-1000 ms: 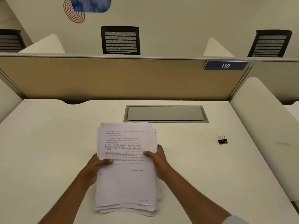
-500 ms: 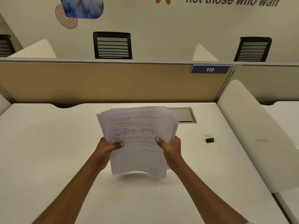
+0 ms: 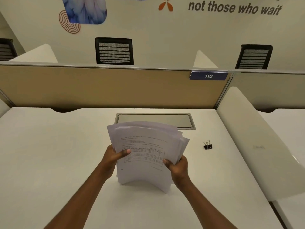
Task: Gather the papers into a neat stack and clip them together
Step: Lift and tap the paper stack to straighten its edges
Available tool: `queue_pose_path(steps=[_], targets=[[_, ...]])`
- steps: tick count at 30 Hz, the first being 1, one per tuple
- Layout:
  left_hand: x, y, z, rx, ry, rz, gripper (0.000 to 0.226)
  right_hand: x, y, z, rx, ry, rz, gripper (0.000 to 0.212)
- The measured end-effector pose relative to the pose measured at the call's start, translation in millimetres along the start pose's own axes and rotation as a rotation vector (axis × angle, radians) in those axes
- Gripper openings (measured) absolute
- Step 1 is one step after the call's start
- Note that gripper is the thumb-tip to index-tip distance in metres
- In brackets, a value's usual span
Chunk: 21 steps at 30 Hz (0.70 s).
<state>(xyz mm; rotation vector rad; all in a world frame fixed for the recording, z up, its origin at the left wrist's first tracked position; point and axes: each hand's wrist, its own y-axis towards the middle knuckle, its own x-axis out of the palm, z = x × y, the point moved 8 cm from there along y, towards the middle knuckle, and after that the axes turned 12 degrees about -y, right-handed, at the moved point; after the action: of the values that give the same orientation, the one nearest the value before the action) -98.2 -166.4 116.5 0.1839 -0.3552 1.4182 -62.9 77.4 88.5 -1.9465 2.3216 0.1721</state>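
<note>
Over the middle of the white desk [image 3: 49, 154], the papers [image 3: 145, 154] are gathered into 1 bundle and held upright between both hands, with the lower edge at or just above the desktop; contact there cannot be told for sure. Gathering looks done, but neatness is not: the sheets bow outward toward the camera at the bottom, and along the top and the right side several edges fan out unevenly. What seems left is squaring those edges, probably by tapping the bundle on the desk, and then clipping it. The black binder clip [image 3: 208, 145] sits untouched on the desk, off to the right of the papers and well apart from them, its wire handles up. The left hand [image 3: 113, 157] closes on the bundle's left edge, thumb lying across the printed front sheet and fingers hidden behind. The right hand [image 3: 179, 166] clamps the right edge lower down, thumb on the front and fingers wrapped behind the stack. Both forearms reach forward from the bottom of the view and converge on the bundle. Behind it, a grey cable hatch [image 3: 155, 120] lies flush in the desk.
</note>
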Motion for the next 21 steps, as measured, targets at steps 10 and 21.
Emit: queue_pose_path(steps=[10,21], targets=[[12.5,1.5,67.2,0.343,0.077,0.318,0.091,2.2,2.5,-9.6,-0.084,0.07,-0.032,0.04],[7.8,-1.1,75.0,0.269,0.327,0.789,0.065,-1.0,3.6,-22.7,-0.111,0.148,-0.063,0.037]])
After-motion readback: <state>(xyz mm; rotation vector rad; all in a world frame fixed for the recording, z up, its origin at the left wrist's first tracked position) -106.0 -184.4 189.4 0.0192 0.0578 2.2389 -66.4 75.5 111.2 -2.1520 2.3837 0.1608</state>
